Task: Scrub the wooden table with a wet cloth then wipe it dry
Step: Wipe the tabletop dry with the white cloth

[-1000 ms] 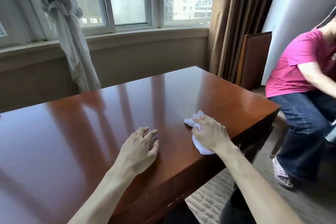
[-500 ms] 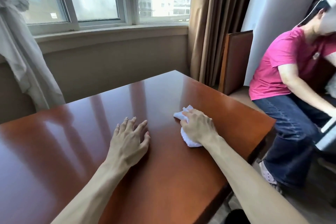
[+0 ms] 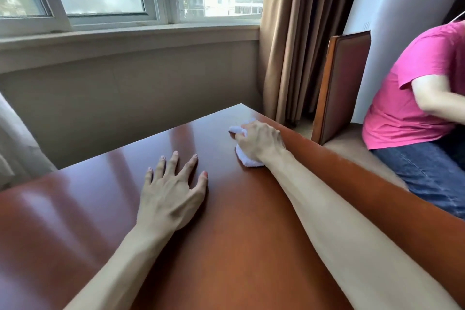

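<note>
The glossy reddish-brown wooden table fills the lower part of the head view. My right hand grips a bunched white cloth with curled fingers and holds it down on the tabletop near the far right corner. Most of the cloth is hidden under the hand; bits show at the fingertips and by the wrist. My left hand lies flat on the table with fingers spread, left of the cloth and nearer to me.
A person in a pink shirt and jeans sits close to the table's right edge. A wooden chair back stands past the far right corner, by brown curtains. A window wall runs behind the table.
My right hand has pushed the cloth away from me toward the table's far right corner. The left hand stays flat on the table. The view has shifted right and closer.
</note>
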Available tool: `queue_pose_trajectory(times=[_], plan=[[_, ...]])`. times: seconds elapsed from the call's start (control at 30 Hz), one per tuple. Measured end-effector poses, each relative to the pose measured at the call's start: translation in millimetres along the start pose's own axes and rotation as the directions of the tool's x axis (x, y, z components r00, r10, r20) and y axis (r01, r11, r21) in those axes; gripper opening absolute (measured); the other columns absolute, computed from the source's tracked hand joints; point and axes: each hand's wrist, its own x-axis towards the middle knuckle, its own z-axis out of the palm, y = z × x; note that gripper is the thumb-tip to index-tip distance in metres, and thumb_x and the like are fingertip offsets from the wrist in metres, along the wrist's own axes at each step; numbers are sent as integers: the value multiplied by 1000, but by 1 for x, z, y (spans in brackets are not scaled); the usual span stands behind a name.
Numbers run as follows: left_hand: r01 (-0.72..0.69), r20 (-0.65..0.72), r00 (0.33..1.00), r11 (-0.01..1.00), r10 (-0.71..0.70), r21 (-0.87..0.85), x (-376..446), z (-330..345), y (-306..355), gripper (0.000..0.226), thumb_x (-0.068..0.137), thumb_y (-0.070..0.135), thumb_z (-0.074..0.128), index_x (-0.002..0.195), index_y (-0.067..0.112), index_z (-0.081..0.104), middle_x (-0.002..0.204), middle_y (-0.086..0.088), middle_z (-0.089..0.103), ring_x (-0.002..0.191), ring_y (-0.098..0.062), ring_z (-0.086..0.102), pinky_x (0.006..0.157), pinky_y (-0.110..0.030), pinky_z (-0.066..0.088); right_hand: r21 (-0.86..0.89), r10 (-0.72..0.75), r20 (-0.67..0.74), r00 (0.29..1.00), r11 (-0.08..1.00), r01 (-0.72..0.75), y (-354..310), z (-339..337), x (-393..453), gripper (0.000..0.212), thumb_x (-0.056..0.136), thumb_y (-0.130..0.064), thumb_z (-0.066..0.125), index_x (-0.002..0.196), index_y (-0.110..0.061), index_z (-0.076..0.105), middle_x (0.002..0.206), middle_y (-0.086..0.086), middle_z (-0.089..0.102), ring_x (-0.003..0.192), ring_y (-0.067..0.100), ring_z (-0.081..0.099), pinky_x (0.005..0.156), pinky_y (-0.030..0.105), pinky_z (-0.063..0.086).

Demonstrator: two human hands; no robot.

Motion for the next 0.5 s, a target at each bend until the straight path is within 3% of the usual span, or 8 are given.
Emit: queue_pose_trajectory(times=[0.23,0.37,0.5], plan=[[11,-14,1000,1000,-11,-2,-3,-1,1,62,97,64,20,157,48,14,169,4,6,156,-18,-2,126,-42,-1,-32,-14,65,998,999,16,-8,4,33,42,91,-41,35,115,-29,67,127,0,61,113,32,63,82,39,45],[20,1,1000,1000,-20,-15,-4,-6,3,62,99,60,22,158,44,17,169,2,8,156,-20,0,126,-44,1,3,-110,87,990,994,110,-16,-11,-38,41,97,-37,43,134,-31,61,153,-7,49,133,27,53,102,43,45],[4,26,1000,1000,-3,-28,-9,-8,3,61,100,57,25,159,40,20,169,-1,10,156,-22,1,126,-46,1,-9,-206,105,973,978,208,-35,-22,-137,50,98,-34,43,147,-30,52,158,-11,42,142,18,42,115,38,34]])
